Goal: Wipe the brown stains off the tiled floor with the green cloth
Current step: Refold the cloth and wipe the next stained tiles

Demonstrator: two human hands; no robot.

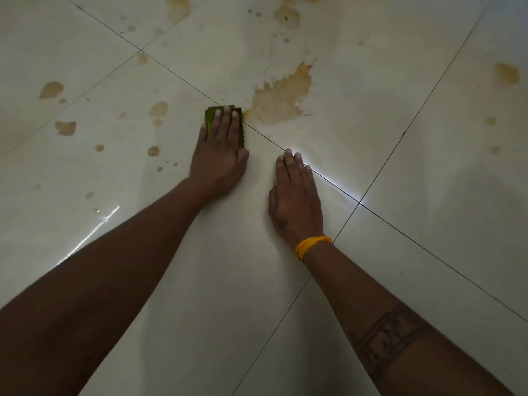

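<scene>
I press my left hand (221,154) flat, fingers straight, on the green cloth (225,124) near the middle of the frame, just left of the big brown stain (281,100). My right hand (294,195) lies open on the tiled floor (428,224), holding nothing. I judge the wiping is at an early step: next the cloth must slide right, over the tile joint onto that stain, then to the small spots (65,127) at the left and top.

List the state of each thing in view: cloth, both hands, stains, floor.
green cloth: flat on the floor, pressed under the left hand, beside the big stain.
left hand: fingers straight, pressing on the cloth.
right hand: flat on the bare tile, holding nothing.
big brown stain: unwiped, just right of the cloth.
small brown spots: still on the tiles to the left.
tiled floor: glossy, clean near the person.
yellow wristband: on the right wrist.
</scene>
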